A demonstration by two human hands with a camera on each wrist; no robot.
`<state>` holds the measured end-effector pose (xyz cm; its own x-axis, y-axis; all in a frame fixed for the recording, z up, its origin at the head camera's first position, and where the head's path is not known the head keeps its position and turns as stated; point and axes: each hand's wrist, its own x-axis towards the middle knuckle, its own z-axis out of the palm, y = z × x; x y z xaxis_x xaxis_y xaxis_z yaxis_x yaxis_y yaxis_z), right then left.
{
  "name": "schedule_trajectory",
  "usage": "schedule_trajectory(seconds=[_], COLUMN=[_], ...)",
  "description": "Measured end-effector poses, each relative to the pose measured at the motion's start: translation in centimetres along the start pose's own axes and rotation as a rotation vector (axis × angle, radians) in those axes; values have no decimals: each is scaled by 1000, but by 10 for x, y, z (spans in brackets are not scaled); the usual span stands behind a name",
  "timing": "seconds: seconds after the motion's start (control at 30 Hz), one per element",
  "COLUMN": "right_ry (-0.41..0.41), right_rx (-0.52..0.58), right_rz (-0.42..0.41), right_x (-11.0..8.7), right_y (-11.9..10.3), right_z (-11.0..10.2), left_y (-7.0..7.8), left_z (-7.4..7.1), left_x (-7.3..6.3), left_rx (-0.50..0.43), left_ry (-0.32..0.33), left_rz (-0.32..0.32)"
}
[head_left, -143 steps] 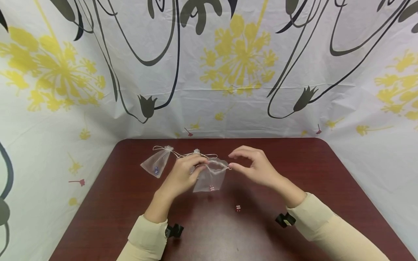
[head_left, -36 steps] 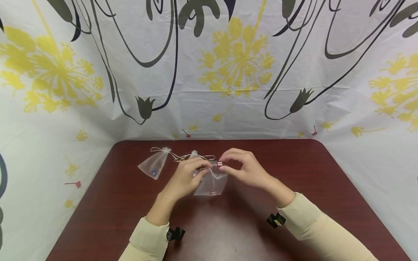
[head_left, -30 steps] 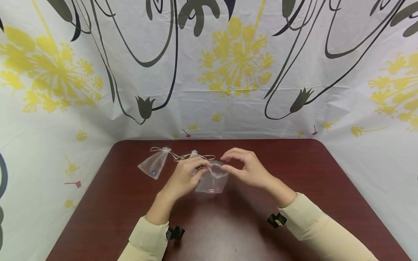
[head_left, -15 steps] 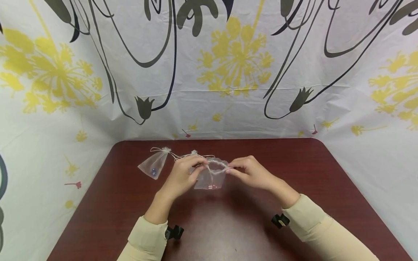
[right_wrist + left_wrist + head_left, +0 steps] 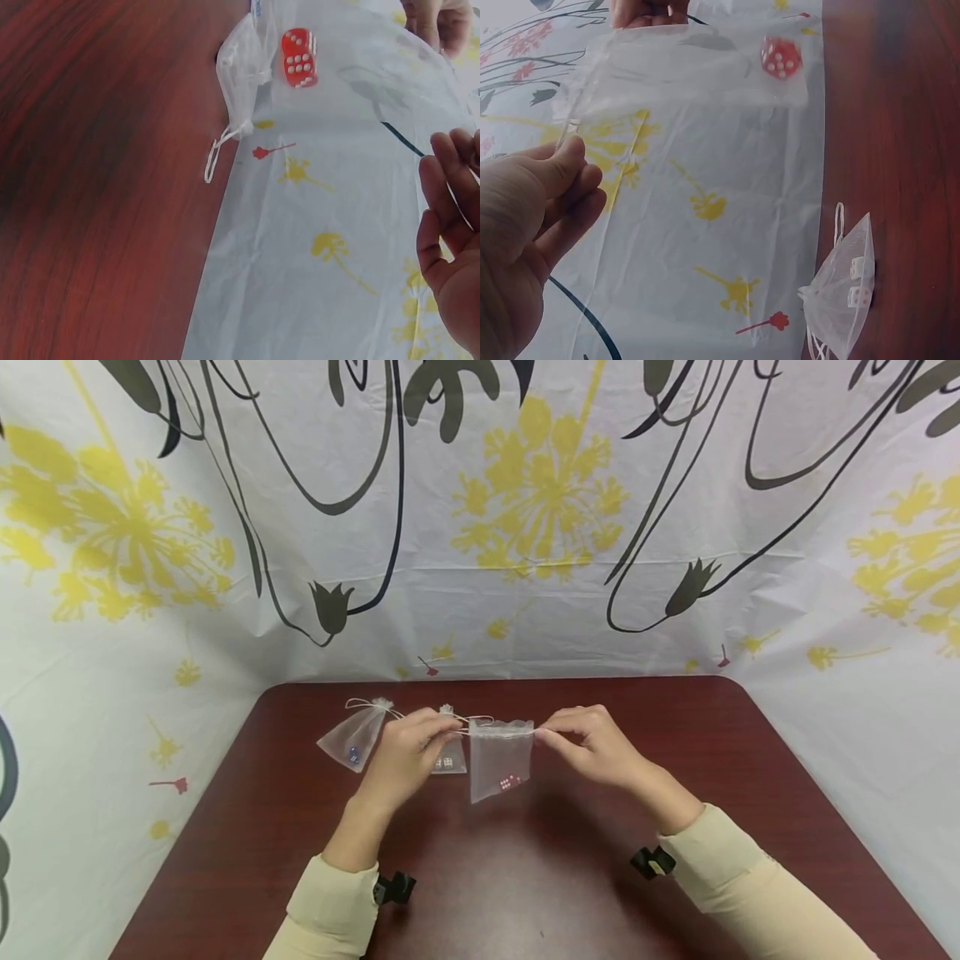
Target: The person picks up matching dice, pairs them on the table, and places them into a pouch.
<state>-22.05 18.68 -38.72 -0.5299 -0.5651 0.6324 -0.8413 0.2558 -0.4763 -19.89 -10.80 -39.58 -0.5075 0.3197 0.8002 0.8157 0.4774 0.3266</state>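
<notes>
A sheer white drawstring pouch (image 5: 491, 756) hangs between the two hands over the table, its mouth drawn flat and straight. Red dice (image 5: 510, 782) lie in its lower corner; the right wrist view shows two red dice (image 5: 299, 60) through the mesh. My left hand (image 5: 405, 756) pinches the drawstring left of the pouch, thumb against fingers. On the other side, my right hand (image 5: 596, 747) pinches the cord at the pouch's top right corner.
Behind the left hand lies a second pouch (image 5: 454, 747) with white dice (image 5: 859, 281), partly hidden. Further left, a tied pouch (image 5: 367, 727) holds blue dice (image 5: 354, 754). A patterned cloth (image 5: 480, 610) hangs behind the dark red table (image 5: 637, 702).
A red die went from the right hand into the pouch. The right hand then took the pouch's edge. Both hands have since spread apart, pulling the round mouth flat and lifting the pouch.
</notes>
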Motion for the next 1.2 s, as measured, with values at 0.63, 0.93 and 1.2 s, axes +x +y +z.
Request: schedule_trajectory(seconds=[0.63, 0.93, 1.2], right_ry=[-14, 128, 164], right_rx=[-87, -51, -81], right_rz=[-21, 15, 20], right_x=[-25, -32, -38], right_y=[10, 11, 15], right_z=[-26, -28, -34], left_y=[-7, -5, -12], left_z=[7, 10, 8], left_x=[-2, 0, -3], left_rx=[156, -75, -194], left_ry=[121, 158, 250], left_rz=[-17, -69, -190])
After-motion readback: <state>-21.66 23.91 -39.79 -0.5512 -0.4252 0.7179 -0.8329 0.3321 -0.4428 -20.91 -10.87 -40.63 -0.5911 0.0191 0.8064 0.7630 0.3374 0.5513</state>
